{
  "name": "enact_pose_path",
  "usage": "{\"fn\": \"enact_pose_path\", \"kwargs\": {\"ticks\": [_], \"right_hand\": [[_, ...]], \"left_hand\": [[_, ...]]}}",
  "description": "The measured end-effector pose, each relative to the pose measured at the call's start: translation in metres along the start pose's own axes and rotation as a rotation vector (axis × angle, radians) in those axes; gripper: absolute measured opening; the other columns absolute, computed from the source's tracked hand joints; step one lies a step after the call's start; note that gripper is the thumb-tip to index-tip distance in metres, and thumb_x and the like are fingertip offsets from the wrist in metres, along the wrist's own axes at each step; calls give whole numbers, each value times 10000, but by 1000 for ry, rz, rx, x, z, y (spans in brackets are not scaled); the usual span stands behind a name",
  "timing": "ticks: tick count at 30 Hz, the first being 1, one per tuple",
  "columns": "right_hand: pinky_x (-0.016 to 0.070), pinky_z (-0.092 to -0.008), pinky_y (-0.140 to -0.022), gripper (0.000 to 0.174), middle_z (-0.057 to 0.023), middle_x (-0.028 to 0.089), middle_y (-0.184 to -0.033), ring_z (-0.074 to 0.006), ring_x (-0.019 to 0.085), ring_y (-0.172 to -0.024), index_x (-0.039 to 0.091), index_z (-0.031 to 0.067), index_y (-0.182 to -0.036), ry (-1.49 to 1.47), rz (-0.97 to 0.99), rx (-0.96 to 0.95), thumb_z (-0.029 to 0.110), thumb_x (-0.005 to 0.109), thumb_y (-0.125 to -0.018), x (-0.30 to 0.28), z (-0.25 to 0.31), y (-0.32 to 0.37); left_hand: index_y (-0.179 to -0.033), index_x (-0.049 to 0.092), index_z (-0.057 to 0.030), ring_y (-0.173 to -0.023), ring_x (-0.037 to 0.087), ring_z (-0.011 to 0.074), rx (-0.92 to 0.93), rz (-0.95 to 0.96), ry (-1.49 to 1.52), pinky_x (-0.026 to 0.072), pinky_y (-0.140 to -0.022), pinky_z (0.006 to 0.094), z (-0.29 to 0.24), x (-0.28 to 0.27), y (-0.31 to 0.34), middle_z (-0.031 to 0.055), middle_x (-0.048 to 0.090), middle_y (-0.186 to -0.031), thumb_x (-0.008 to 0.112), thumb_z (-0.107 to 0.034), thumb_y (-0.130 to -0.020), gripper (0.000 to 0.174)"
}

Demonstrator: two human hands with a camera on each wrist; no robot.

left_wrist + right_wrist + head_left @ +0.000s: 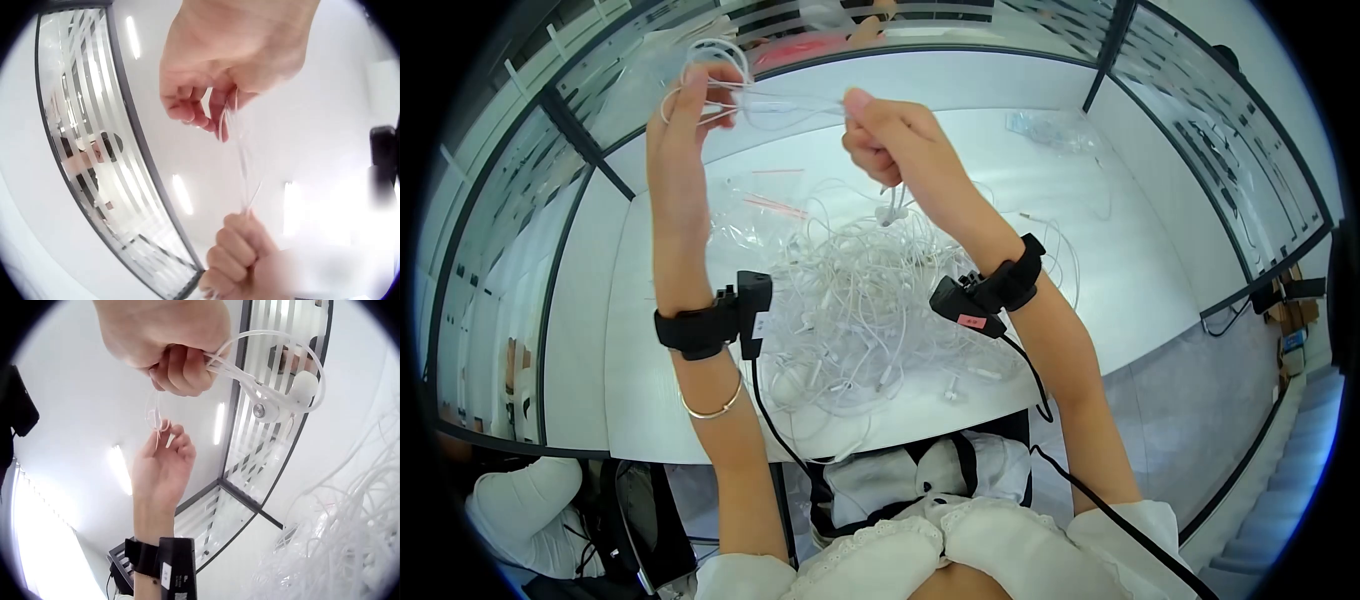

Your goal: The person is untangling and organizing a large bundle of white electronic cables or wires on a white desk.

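White wired earphones (269,403) are held up in the air between both hands. My left hand (685,120) pinches their looped cable (718,52) between thumb and fingers, with loops standing above the fingertips. Curled round the other end of the cable is my right hand (900,140), its thumb on top. From under that fist hang the earbuds (890,212), which show large in the right wrist view. Strands of cable run nearly level from one hand to the other. Below the hands lies a big tangled heap of white earphone cables (870,290) on the white table (660,400).
Clear plastic bags (755,210) with red-striped tops lie left of the heap. Another clear bag (1055,130) rests at the table's back right. Framed glass partitions (960,30) surround the table. Camera leads trail from both wrists. At the lower left is another person's white sleeve (530,500).
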State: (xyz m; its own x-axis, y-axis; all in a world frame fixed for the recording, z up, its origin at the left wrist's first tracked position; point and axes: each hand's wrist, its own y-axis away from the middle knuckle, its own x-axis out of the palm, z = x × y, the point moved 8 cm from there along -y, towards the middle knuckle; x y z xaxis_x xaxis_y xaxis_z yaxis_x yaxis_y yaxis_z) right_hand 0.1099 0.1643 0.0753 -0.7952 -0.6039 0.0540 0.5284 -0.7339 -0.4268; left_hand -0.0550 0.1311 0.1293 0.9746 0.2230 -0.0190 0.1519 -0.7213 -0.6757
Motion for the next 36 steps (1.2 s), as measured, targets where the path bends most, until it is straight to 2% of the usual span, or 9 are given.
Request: {"fn": "enact_pose_path", "kwargs": {"ticks": [6,10,16,19,25,29,31,34,36], "right_hand": [[171,-245,-456,490,61,264,-553,-54,206,-507,352,117,-615,88,-28,-50,445,452,-964,-15,15,-1],[175,-246,-456,490,60,263,-552,-55,205,-506,353,117,-616,99,-39,-54,446,451,-965,-25,16,-2],[182,-244,-459,475,60,270,-549,-53,212,-507,358,118,-618,137,-11,-48,428,462,-963,-22,18,-2],[188,-242,-465,468,60,280,-552,-51,217,-512,368,116,-620,143,-8,-36,422,472,-958,-22,20,-1],[216,-241,-487,473,54,303,-572,-53,250,-534,413,94,-626,229,32,-20,434,492,-944,-15,19,0],[257,-243,-505,481,47,339,-598,-65,293,-560,434,80,-638,278,79,11,448,495,-940,-8,4,0],[218,-245,-491,494,61,300,-589,-64,253,-542,380,104,-615,268,119,25,448,471,-957,4,-1,1],[206,-241,-489,511,59,295,-574,-64,243,-533,390,110,-599,287,198,60,463,445,-965,14,-8,3],[210,-239,-489,517,55,302,-571,-66,248,-532,407,107,-598,315,274,61,470,433,-966,21,-3,6]], "left_hand": [[-956,633,-14,-643,443,105,-135,214,37,379,-628,222,-7,-4,5,27,599,-878,491,-282,-970,305],[-913,600,-38,-749,512,104,-117,312,120,415,-764,252,-3,4,6,21,607,-913,589,-220,-902,183],[-854,572,-57,-976,539,144,-60,151,246,374,-950,307,-6,-1,3,54,607,-1013,583,-167,-861,111],[-812,524,-56,-1023,519,160,54,31,90,335,-1006,347,-9,-21,-4,82,595,-1047,545,-180,-885,146],[-813,433,-62,-812,447,150,-50,410,763,346,-893,336,-22,4,3,20,453,-772,416,-174,-969,192],[-827,433,-58,-692,347,141,-98,320,821,334,-792,327,-21,2,4,-5,336,-708,406,-173,-988,200],[-823,443,-57,-666,314,128,-84,186,787,325,-745,315,-23,1,3,-7,329,-712,417,-185,-991,212],[-791,468,-65,-630,292,112,-99,192,788,305,-680,290,-23,-1,2,-20,308,-673,452,-199,-987,238],[-815,472,-50,-612,263,93,-64,80,583,283,-650,263,-26,-6,4,-29,306,-679,453,-187,-990,223]]}}
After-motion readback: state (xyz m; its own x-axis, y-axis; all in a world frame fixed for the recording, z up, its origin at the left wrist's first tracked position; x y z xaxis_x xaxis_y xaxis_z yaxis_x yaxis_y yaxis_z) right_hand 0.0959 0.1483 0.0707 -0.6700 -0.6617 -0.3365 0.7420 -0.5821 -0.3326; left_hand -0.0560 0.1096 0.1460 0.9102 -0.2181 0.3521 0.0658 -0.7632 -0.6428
